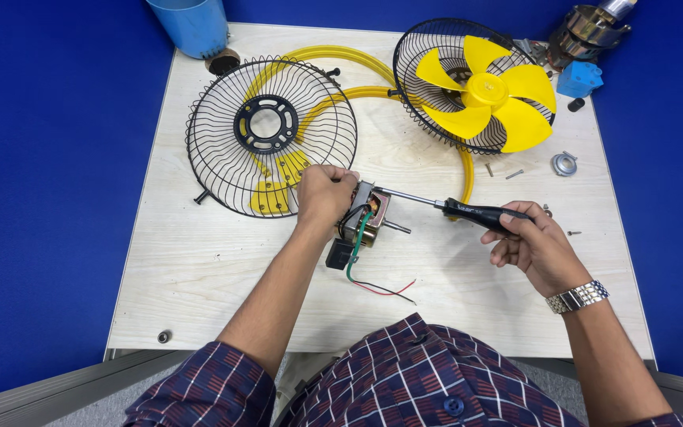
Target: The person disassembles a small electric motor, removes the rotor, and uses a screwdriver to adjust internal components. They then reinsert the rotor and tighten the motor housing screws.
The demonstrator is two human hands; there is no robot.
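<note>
At the middle of the pale wooden worktop, the left hand is closing its grip around the top of a small fan motor, fingers curled tight over the metal frame and pinning it down. The right hand is wrapping its grip around the black handle of a screwdriver, whose steel shaft is reaching leftward so that its tip is meeting the motor's upper edge just beside the left fingers.

That closeness looks like the main hazard: if the tip is slipping out of a screw head, it could be jabbing the holding fingers. The motor is resting on a smooth board with only one hand steadying it, so sideways pressure could be making it twist or skid.

Green, red and black wires are trailing from the motor toward the person, and a sliding motor could be tugging or pinching them.

Further out, a black wire fan guard is lying over a yellow curved stand, and a second guard holding a yellow fan blade is sitting at the far right. Loose screws and a metal ring are scattered near the right edge, where a bumped forearm could be sweeping them off.
</note>
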